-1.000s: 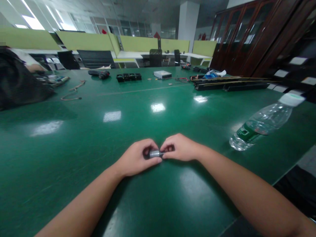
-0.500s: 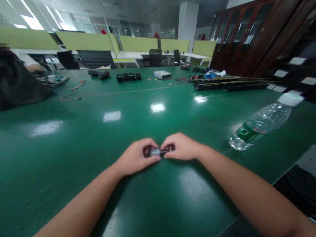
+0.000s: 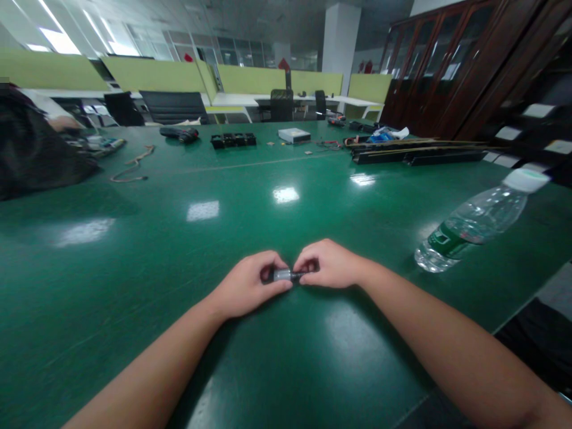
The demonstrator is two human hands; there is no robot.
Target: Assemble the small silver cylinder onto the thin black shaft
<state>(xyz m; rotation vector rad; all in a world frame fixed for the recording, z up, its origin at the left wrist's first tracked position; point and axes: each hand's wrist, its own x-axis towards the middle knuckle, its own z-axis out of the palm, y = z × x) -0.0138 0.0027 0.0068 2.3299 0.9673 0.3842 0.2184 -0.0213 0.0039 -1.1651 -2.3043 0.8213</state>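
Low over the green table [image 3: 286, 226], a small grey-and-black cylinder [image 3: 282, 274] lies sideways between my two hands. My left hand [image 3: 245, 286] is closed around its thicker grey part, thumb below and fingers above. The thinner dark end is pinched by my right hand [image 3: 333, 265], thumb against curled fingers. Fingers cover both ends of the cylinder, and its exact kind is too small to make out. The two hands are close together, with a narrow gap between the fingertips.
A water bottle [image 3: 473, 223] stands to the right. Farther back are a black fan-like block [image 3: 233, 140], a white box [image 3: 294, 136], black rails [image 3: 420, 154], a power tool [image 3: 179, 134] and a cable [image 3: 131, 170]. A person in dark clothing [image 3: 40, 149] sits at far left.
Both hands and the cylinder have shifted very slightly to the right. Each hand keeps its grip, and the things on the table stay where they were.
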